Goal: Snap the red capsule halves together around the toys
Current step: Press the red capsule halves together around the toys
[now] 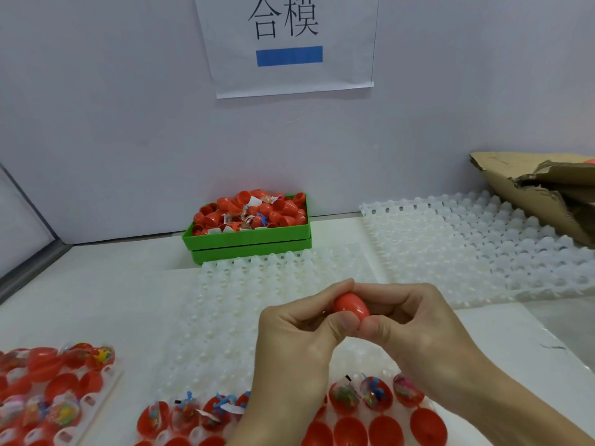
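White table: both hands' grip, left and right, clamped on glossy red egg-shaped capsule.

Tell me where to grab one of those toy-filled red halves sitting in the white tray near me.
Take a filled red half by its outer rim, coming straight down from above. It sits cup-up in the white tray, its lower body sunk in the pocket, so only the rim is exposed. Pinch opposite sides, fingers clear of the toy poking out.

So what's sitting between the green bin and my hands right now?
In the head view, only a white dimpled tray lies between the green bin and the hands holding the red capsule; its pockets there are empty.
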{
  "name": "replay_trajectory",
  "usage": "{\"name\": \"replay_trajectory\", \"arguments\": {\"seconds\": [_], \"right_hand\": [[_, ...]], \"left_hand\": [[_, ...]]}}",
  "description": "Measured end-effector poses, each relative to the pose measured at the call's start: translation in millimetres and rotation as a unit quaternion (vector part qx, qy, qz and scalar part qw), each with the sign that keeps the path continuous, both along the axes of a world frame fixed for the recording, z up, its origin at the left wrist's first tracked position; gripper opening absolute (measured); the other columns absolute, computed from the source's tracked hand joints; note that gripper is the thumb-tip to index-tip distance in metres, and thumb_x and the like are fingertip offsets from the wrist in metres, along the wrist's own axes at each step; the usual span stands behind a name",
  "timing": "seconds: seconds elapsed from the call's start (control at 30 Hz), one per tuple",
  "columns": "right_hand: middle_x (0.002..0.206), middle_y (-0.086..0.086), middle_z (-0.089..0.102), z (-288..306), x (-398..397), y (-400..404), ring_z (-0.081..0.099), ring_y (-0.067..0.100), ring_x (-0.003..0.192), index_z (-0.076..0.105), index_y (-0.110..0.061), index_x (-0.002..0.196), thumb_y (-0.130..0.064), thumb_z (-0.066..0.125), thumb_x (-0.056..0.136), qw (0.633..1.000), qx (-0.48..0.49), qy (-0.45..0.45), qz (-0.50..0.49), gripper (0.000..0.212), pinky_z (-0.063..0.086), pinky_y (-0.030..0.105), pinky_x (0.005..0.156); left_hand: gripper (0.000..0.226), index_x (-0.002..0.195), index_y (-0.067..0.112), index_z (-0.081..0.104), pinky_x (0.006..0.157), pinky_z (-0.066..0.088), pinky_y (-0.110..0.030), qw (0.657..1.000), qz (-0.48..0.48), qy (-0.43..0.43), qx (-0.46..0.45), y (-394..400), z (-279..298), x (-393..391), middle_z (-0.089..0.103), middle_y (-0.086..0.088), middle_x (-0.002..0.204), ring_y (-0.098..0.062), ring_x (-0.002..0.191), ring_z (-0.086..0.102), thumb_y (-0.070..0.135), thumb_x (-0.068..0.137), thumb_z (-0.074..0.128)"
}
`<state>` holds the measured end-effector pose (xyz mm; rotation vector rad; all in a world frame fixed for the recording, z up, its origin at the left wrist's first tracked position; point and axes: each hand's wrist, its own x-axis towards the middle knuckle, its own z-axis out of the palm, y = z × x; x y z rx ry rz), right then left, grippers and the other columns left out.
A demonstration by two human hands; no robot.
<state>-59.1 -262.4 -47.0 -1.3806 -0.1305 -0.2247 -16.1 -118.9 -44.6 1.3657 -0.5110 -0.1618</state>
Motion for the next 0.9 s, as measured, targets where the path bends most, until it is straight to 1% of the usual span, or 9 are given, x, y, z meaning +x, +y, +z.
{"name": "replay_trajectory", "arguments": {"seconds": [0.17,0.3,0.37,0.43,0.53,0.6,0.7,0.8,0.9], "right_hand": [[0.1,0.012,0.077,-1,-1,5,0.073,0.026,0.1,0.078,-0.014,0.104,-0.003,0.072,0.077,0.999,-0.019,-0.023,-0.025,0.03,0.056,0.024,0.085],[0.106,0.019,0.074,3,0,1,0.07,0.033,0.105,0.075,-0.005,0.109,-0.009,0.074,0.079,1.0,-0.011,-0.017,0.023,0.03,0.055,0.033,0.093],[0.111,0.024,0.071,6,0,-3,0.068,0.036,0.109,0.072,-0.001,0.111,-0.013,0.071,0.078,0.997,0.05,-0.002,0.055,0.035,0.055,0.033,0.092],[0.117,0.028,0.068,9,-1,-7,0.065,0.039,0.114,0.07,0.0,0.115,-0.015,0.066,0.078,0.988,0.125,0.017,0.086,0.04,0.055,0.034,0.091],[0.124,0.031,0.063,8,-2,-7,0.061,0.047,0.115,0.065,-0.003,0.125,-0.023,0.066,0.081,0.981,0.158,0.039,0.108,0.048,0.055,0.046,0.095],[0.119,0.031,0.065,6,0,-5,0.064,0.046,0.109,0.064,-0.007,0.123,-0.026,0.066,0.086,0.985,0.145,0.059,0.074,0.042,0.057,0.046,0.09],[0.102,0.026,0.072,6,2,-2,0.072,0.036,0.091,0.07,-0.01,0.107,-0.028,0.067,0.083,0.995,0.08,0.053,-0.016,0.03,0.059,0.031,0.072],[0.091,0.017,0.076,6,1,-2,0.074,0.028,0.085,0.076,-0.018,0.098,-0.026,0.067,0.079,0.997,-0.004,0.016,-0.081,0.023,0.058,0.024,0.07],[0.089,0.012,0.077,7,0,-2,0.075,0.025,0.083,0.078,-0.018,0.096,-0.022,0.069,0.076,0.993,-0.029,-0.009,-0.111,0.021,0.058,0.022,0.07]], "left_hand": [[0.029,0.081,0.046,0.078,0.076,0.056,-0.015,0.999,0.028,-0.032,-0.005,-1,-2,-3,0.077,0.011,0.088,-0.004,0.09,0.073,0.022,0.065,0.072],[0.027,0.092,0.043,0.078,0.079,0.056,-0.017,0.998,-0.002,-0.054,0.006,1,1,-1,0.078,0.009,0.091,-0.006,0.093,0.073,0.026,0.071,0.076],[0.027,0.103,0.037,0.076,0.087,0.056,-0.022,0.998,-0.034,-0.059,0.016,6,3,3,0.077,0.006,0.099,-0.009,0.101,0.071,0.025,0.08,0.078],[0.031,0.112,0.029,0.074,0.092,0.054,-0.026,0.995,-0.067,-0.066,0.022,10,4,7,0.076,0.002,0.106,-0.015,0.108,0.069,0.018,0.084,0.069],[0.028,0.107,0.028,0.073,0.087,0.054,-0.022,0.994,-0.054,-0.093,0.034,11,6,10,0.075,0.002,0.104,-0.015,0.104,0.069,0.013,0.084,0.07],[0.025,0.1,0.03,0.072,0.082,0.055,-0.019,0.995,-0.039,-0.093,0.026,9,7,10,0.073,0.005,0.107,-0.014,0.104,0.069,0.01,0.084,0.074],[0.031,0.096,0.036,0.071,0.076,0.055,-0.014,0.992,-0.001,-0.112,0.048,9,5,10,0.071,0.012,0.107,-0.007,0.105,0.066,0.008,0.083,0.075],[0.038,0.097,0.035,0.071,0.076,0.055,-0.014,0.99,0.021,-0.127,0.059,10,4,11,0.072,0.011,0.101,-0.007,0.098,0.068,0.001,0.08,0.078],[0.038,0.102,0.028,0.073,0.077,0.056,-0.015,0.994,0.018,-0.102,0.04,10,3,13,0.075,0.009,0.098,-0.008,0.097,0.07,0.004,0.075,0.082]]}}
